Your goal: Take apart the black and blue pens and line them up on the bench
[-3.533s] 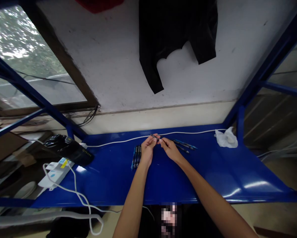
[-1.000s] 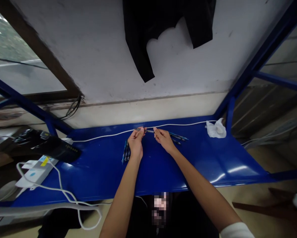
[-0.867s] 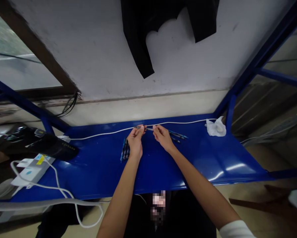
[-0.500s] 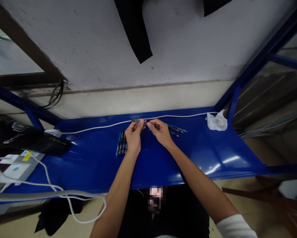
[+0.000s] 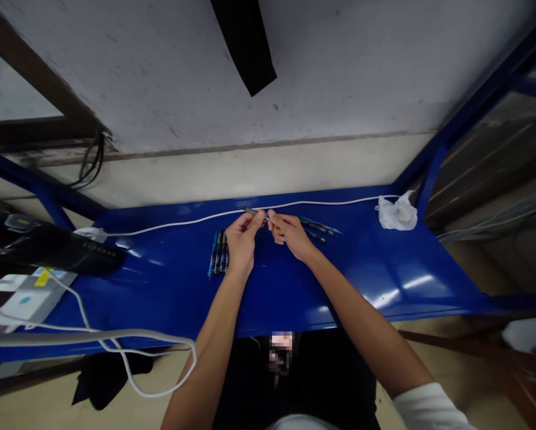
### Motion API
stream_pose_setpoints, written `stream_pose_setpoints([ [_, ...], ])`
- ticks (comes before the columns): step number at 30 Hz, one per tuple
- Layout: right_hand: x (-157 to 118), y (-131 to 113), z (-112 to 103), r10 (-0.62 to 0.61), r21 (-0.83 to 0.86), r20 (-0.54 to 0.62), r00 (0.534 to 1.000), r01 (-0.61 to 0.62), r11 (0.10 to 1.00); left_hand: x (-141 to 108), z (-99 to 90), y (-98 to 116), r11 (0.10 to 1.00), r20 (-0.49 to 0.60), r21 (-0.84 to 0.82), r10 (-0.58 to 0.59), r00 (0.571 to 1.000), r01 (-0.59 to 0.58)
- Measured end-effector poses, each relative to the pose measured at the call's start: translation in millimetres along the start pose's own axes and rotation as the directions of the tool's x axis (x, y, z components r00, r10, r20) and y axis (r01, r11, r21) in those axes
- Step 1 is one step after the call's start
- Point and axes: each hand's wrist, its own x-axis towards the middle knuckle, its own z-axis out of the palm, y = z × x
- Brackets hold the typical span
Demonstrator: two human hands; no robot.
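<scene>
Over the back middle of the blue table, my left hand (image 5: 242, 239) pinches a dark pen barrel (image 5: 249, 210) whose pointed end sticks out to the upper left. My right hand (image 5: 290, 233) is closed beside it, fingertips on a thin light piece at the barrel's other end, too small to make out clearly. Several dark and blue pens (image 5: 218, 252) lie side by side, just left of my left hand and partly behind it. More pens (image 5: 320, 226) lie beyond my right hand, to its right.
A white cable (image 5: 182, 224) runs along the back of the blue table (image 5: 160, 298). Crumpled white tissue (image 5: 397, 213) sits at the right back. On the left are a black bottle (image 5: 86, 254), a white power strip (image 5: 30, 301) and a looping cable that overhangs the front edge.
The pen in my left hand now points up and left, with more of its barrel showing. My right fingers have curled in at its near end. The view has shifted slightly.
</scene>
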Motion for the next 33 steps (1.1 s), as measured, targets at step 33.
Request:
stream_pose_setpoints([
  [33,0.9,-3.3,-1.9,-0.048,0.096,0.022,0.999,0.045,0.994,1.0,-0.6,0.5,0.998,0.009,-0.055,-0.018,1.0,0.018],
])
